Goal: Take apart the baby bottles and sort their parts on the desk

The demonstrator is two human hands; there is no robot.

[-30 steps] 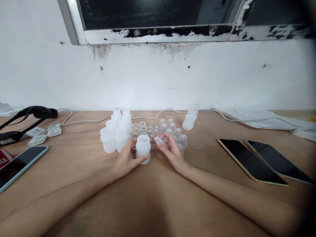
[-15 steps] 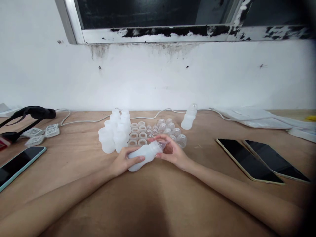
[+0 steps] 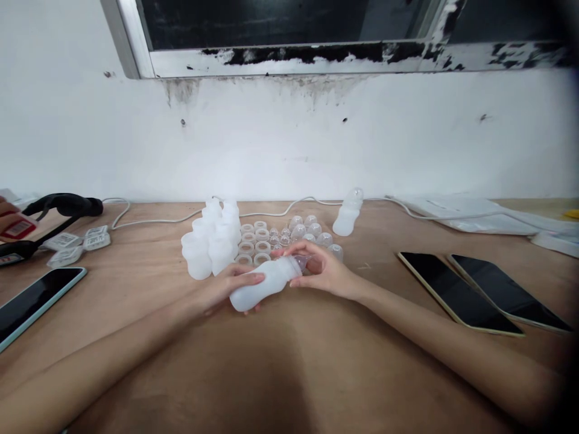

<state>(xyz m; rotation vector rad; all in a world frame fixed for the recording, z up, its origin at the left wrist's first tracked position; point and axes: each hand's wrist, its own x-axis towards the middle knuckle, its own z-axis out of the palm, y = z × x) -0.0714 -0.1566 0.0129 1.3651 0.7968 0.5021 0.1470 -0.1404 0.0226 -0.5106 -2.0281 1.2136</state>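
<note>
A frosted baby bottle lies tilted above the table, its neck pointing right and away. Wrapped round its body is my left hand, thumb on top. My right hand closes its fingers and thumb round the collar ring at the neck. A clear teat pokes out of that ring, partly covered by my fingers. Just beyond are rows of loose rings, small teats and clear dome caps. Several open bottles stand upright to the left.
One capped bottle stands at the back right. Two phones lie right, another phone left. Small labelled packs sit near a black strap. A white cable runs along the wall. Another person's hand holds something red.
The bottle has shifted slightly left, and my left fingertips now show beneath it. My right hand has closed further over the collar ring. Another person's hand has appeared at the left edge.
</note>
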